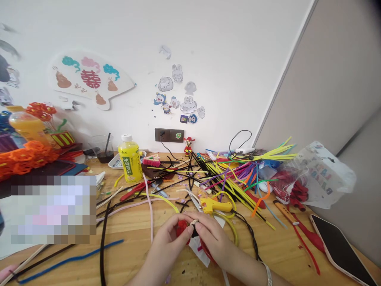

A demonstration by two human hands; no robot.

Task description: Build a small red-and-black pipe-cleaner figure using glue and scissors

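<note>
My left hand (170, 237) and my right hand (216, 235) meet low in the middle, above the wooden table. Between their fingertips is a small fuzzy figure piece (182, 227) with red, black and cream parts, mostly hidden by the fingers. Both thumbs press on it from the near side. A scrap of white paper (200, 253) lies below the hands. Just beyond them sits a yellow hot glue gun (216, 205), its black cord (253, 234) trailing past my right wrist.
Many coloured pipe cleaners (235, 186) spread across the back right. A yellow drink bottle (131, 161) stands at the back left near a plastic cup (104, 153). A phone (342, 248) lies at right, by a plastic bag (324, 178). A small red figure (188, 147) stands against the wall.
</note>
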